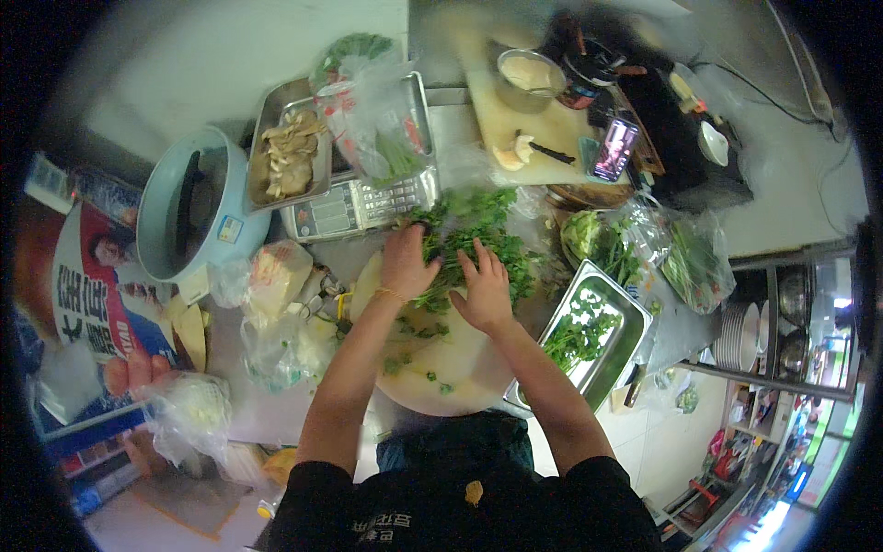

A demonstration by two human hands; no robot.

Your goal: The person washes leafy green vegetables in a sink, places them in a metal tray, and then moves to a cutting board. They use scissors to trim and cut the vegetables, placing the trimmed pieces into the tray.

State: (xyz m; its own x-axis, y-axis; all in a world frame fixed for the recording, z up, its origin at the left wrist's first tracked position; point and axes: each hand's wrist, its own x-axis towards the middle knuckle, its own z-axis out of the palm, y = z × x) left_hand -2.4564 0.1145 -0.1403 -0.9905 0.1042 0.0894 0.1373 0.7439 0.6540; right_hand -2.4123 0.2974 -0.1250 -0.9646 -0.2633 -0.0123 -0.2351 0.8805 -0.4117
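A heap of leafy green herbs, like cilantro (pixel 483 221), lies over the far part of a round pale cutting board (pixel 441 372). My left hand (pixel 408 259) rests at the heap's left edge, thumb and fingers touching stems; its fingertips are partly hidden, so a grip cannot be made out. Spread over the near right side of the heap is my right hand (pixel 485 286), fingers apart on the leaves. Small leaf bits lie on the board nearer my body. To the right, a steel tray (pixel 624 345) holds more of the herbs.
Behind the board stand a digital scale (pixel 331 214), a steel tray of mushrooms (pixel 259 165) and bagged greens. A blue basin (pixel 238 207) is at left, near plastic bags (pixel 276 276). Back right are a rectangular cutting board (pixel 497 131), a lit phone (pixel 616 150) and a cabbage (pixel 579 234).
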